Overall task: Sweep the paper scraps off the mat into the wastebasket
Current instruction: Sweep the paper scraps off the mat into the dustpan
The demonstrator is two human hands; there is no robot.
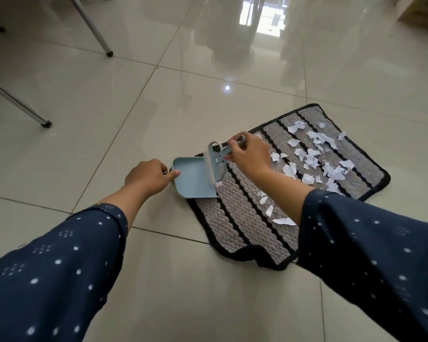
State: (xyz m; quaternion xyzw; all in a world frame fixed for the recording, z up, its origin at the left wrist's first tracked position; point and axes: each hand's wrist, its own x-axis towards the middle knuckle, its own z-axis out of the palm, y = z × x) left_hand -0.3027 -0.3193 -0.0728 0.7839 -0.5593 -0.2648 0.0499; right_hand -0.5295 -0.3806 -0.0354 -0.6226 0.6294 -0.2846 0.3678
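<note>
Head view: keep dustpan [195, 178] lip flat on the mat [242, 208] edge, short brush [216, 160] strokes toward it — paper scraps [314, 154] mostly lie well apart on mat's far half. Left hand [148, 176] pinches dustpan's rear; right hand [248, 153] clenched around brush handle. Wastebasket not visible.

Both arms reach forward in loose navy sleeves dotted white, forearms bare. The left hand [147, 177] is curled closed, thumb stretched out to the right, knuckles up. The right hand [248, 150] sits farther forward, fingers folded in a closed grip, wrist bent downward
</note>
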